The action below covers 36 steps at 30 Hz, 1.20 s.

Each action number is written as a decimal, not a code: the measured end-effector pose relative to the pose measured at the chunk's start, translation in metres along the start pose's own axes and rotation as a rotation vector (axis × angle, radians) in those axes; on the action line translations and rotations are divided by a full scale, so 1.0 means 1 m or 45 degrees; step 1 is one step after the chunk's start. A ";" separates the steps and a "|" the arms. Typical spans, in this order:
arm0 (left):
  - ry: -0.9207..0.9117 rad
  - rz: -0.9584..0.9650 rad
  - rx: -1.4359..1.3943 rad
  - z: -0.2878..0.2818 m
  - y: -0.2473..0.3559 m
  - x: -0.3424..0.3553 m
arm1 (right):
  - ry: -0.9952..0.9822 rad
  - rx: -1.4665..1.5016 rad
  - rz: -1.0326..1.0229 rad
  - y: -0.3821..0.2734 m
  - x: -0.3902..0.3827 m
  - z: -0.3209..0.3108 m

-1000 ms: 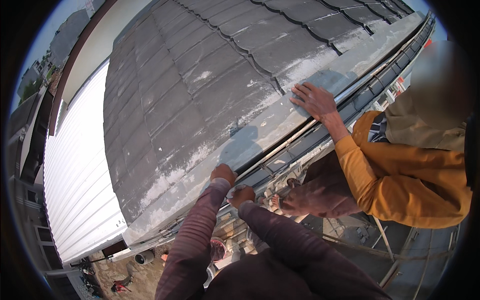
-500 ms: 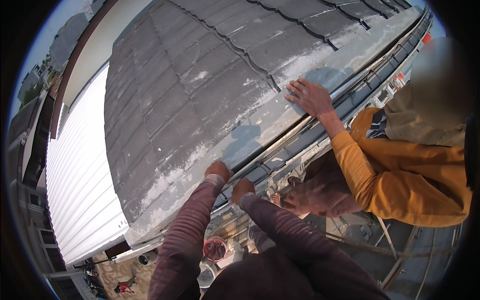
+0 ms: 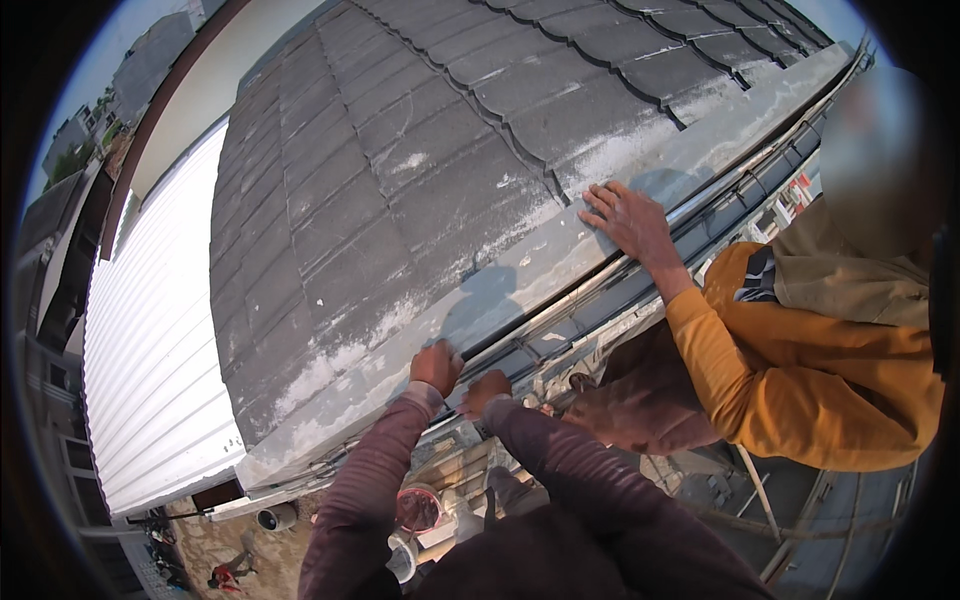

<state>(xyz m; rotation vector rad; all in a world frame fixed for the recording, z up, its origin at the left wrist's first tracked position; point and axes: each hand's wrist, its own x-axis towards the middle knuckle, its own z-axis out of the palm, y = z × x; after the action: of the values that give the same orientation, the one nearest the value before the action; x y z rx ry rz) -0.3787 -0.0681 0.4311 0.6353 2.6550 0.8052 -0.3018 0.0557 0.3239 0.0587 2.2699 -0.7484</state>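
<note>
You have bright daylight coming from behind you, throwing bluish shadows ahead onto the flat light-grey strip [image 3: 560, 250] below the dark grey roof tiles [image 3: 400, 200]. At your left, the ribbed white metal sheet [image 3: 165, 340] glares, nearly washed out. Your left hand [image 3: 437, 367] and right hand [image 3: 485, 393] are sunlit. Your fisheye view bends straight edges toward its black rim; the co-worker's head [image 3: 872, 160] is a smooth blur.

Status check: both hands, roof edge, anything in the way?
Left hand curled at the grey roof edge; right hand beside it, grips unclear. Roof edge runs below dark tiles. Co-worker's hand on it, farther right, clear of both.
</note>
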 end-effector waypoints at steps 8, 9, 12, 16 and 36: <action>0.264 0.065 -0.195 0.002 0.002 0.001 | 0.402 0.409 0.147 0.008 -0.017 0.004; 0.311 0.039 -0.227 0.003 -0.009 -0.002 | 0.362 0.429 0.197 -0.012 -0.028 -0.004; 0.434 0.029 -0.329 0.009 -0.010 0.004 | 0.375 0.376 0.294 -0.008 -0.028 -0.025; 0.565 0.086 -0.452 -0.019 0.018 0.010 | 0.541 0.482 0.306 -0.002 -0.041 -0.016; 0.434 0.200 -0.516 0.078 0.018 -0.105 | 0.525 1.412 0.204 -0.062 -0.130 -0.051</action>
<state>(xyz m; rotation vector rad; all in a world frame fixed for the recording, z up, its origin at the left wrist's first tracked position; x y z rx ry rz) -0.2520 -0.0708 0.3942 0.6485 2.6225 1.5696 -0.2550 0.0538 0.4695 0.9626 1.8701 -1.9332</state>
